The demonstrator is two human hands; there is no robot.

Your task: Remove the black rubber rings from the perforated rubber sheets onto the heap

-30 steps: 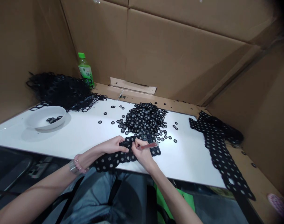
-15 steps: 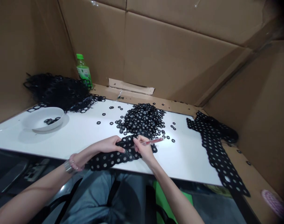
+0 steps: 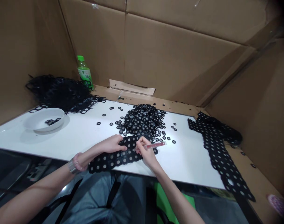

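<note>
My left hand (image 3: 112, 144) grips the upper edge of a black sheet (image 3: 125, 157) with rows of pale round dots, thumb lying on top. My right hand (image 3: 147, 153) is closed around a slim pen-like tool (image 3: 158, 144) with a clear reddish handle. Its tip points left onto the sheet and is too small to make out. The sheet lies at the table's front edge, its left end hanging slightly over. Just behind it rises a pile of small black rings with pale centres (image 3: 143, 119), and several loose ones are scattered around.
A white bowl (image 3: 31, 123) holding a few black rings stands at left. Behind it lie a tangled heap of black punched-out scrap (image 3: 59, 93) and a green-capped bottle (image 3: 85, 74). Another dotted sheet (image 3: 222, 155) drapes at right. Cardboard walls (image 3: 179, 53) enclose the table (image 3: 86, 130).
The sheet's raised upper part now lies flatter. My right hand has shifted slightly right and down with the tool, and my left hand a little to the right.
</note>
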